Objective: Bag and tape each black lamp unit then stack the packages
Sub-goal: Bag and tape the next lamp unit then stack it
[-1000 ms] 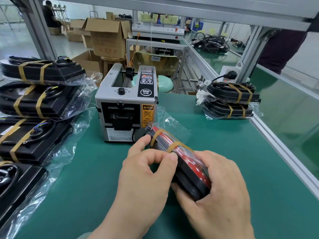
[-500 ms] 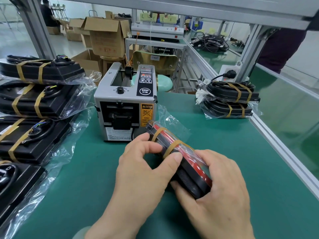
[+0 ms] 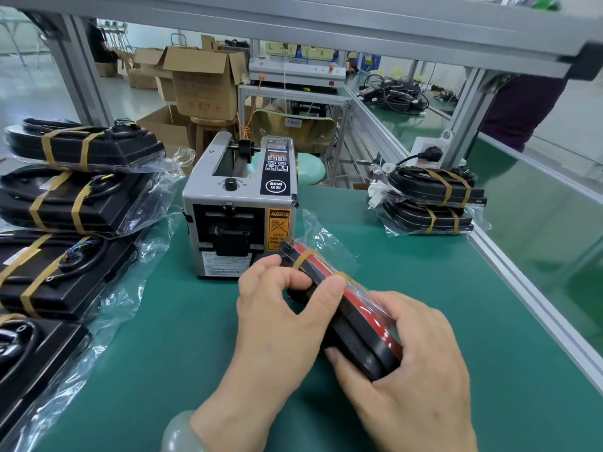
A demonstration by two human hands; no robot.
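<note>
In the head view, the bagged lamp (image 3: 354, 340) stood on edge on the green table (image 3: 424, 272), just before the tape machine (image 3: 241, 207). The right hand (image 3: 408, 370) gripped its near end. The left hand (image 3: 277, 321) pinched it at the tape bands (image 3: 305, 256). Taping looked nearly finished, so the next move would be carrying it to the stack (image 3: 430, 203) on the right.

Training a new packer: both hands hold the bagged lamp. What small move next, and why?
Probably press the nearer tape band flat: the left hand pinches there, the right hand grips the bagged lamp, and the far band is on.
</note>
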